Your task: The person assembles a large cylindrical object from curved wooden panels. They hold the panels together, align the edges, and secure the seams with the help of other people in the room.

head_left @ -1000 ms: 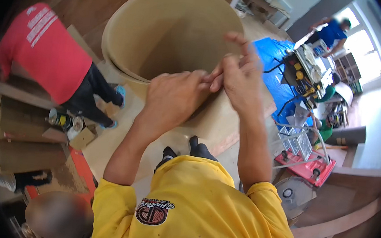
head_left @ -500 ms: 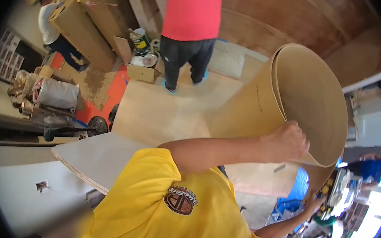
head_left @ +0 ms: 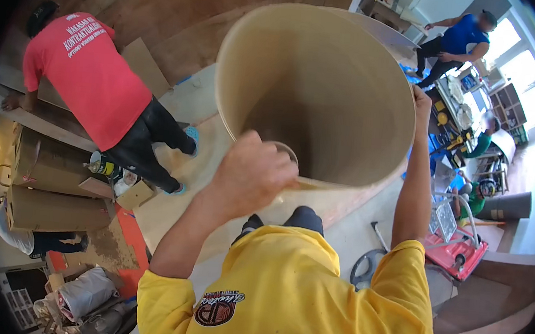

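Observation:
A large tan sheet, rolled into a wide tube (head_left: 327,64), stands in front of me with its round open end facing up. It looks like thin bendable board; its lower part is mostly hidden. My left hand (head_left: 251,173) is closed in a fist over the near left rim, beside a small inward curl of the sheet's edge. At the right side of the rim, my right hand (head_left: 421,107) grips the edge with bent fingers. Both arms reach up around the roll.
A person in a red shirt (head_left: 97,76) bends at a board on the left. Cardboard boxes (head_left: 57,212) stand behind. A person in blue (head_left: 463,41) is at the far right, near a cluttered worktable (head_left: 457,107). A red platform cart (head_left: 457,253) stands to the right.
My view has turned right, so the roll now sits in the middle. My right hand has come up from low beside the roll to its rim. The person in red now bends over.

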`<move>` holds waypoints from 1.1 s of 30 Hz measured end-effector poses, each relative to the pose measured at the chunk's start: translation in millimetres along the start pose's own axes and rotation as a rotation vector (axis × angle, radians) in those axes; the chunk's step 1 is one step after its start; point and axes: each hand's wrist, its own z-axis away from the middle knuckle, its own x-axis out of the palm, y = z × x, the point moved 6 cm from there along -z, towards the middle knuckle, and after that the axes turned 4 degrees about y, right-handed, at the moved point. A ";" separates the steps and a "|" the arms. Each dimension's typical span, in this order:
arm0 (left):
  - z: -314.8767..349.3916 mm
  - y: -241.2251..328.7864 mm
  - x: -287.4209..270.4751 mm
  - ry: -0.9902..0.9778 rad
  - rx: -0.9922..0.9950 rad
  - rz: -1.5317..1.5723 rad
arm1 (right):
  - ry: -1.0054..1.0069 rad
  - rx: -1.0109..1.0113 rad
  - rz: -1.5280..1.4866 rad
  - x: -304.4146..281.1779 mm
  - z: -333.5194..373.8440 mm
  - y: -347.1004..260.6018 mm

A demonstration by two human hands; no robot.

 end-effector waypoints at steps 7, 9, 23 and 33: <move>-26.0 -4.3 7.8 -0.057 0.007 0.099 | 0.107 -0.598 -0.014 -10.7 -127.7 -84.9; -39.8 -11.2 9.6 -0.093 -0.030 0.054 | 0.015 -0.746 0.142 3.5 -158.3 -80.0; -120.9 0.3 41.6 -0.271 -0.249 -0.042 | -0.365 -1.568 0.196 197.3 -240.2 -241.8; -109.7 7.3 36.2 -0.169 -0.457 -0.055 | -0.834 -1.468 0.422 343.2 -218.4 -296.6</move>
